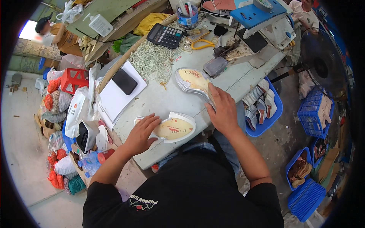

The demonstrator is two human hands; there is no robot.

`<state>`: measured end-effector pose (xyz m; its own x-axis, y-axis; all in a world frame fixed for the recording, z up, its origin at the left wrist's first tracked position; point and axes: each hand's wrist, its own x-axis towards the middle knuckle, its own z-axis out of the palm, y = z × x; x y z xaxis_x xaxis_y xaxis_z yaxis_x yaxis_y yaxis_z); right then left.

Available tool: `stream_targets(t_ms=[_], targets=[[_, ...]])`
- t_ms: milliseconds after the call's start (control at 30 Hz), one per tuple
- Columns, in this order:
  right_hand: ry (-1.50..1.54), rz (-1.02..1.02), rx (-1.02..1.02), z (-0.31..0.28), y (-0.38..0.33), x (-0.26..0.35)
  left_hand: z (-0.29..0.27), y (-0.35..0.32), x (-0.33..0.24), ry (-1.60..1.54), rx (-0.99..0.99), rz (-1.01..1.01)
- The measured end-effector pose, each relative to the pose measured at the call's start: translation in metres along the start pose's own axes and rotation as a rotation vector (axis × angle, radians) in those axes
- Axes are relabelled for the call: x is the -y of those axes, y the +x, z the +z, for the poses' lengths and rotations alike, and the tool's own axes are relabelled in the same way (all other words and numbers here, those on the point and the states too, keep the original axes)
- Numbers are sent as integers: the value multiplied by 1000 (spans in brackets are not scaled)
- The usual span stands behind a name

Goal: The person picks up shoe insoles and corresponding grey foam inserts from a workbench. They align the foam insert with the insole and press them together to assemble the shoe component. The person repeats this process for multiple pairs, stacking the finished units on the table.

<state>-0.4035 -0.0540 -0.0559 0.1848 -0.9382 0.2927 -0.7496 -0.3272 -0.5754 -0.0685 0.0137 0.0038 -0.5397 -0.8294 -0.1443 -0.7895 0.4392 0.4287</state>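
Observation:
Two pale yellow shoe soles lie on the worktable in front of me. The nearer sole (pixel 176 129) has a white strip standing around its wide end. My left hand (pixel 143 133) rests over its narrow part, fingers stretched out and thumb apart. To the right and farther off is the other sole (pixel 192 78), edged with a silvery strip. Around its narrow end my right hand (pixel 221 108) is closed, fingers on one side and thumb on the other. Part of that end is hidden under the palm.
A black phone (pixel 125 81) lies on white paper (pixel 108 100). Beyond are tangled pale cord (pixel 153 60), a calculator (pixel 165 35), yellow-handled pliers (pixel 203 44) and a blue-topped stand (pixel 258 15). Right of the table stand a blue basin (pixel 270 119) of shoes and a fan (pixel 321 66).

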Motion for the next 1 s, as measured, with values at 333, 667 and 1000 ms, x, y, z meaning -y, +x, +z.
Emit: stream_targets(t_ms=[333,667,1000], targets=[[63,-46,59,-10,-1,-9,-2,8,9,38,55,18],[418,-136,137,-20,-7,46,-21,14,13,29,-1,200],[1190,353,750,-15,11,38,-37,57,-17,-207,46,91]])
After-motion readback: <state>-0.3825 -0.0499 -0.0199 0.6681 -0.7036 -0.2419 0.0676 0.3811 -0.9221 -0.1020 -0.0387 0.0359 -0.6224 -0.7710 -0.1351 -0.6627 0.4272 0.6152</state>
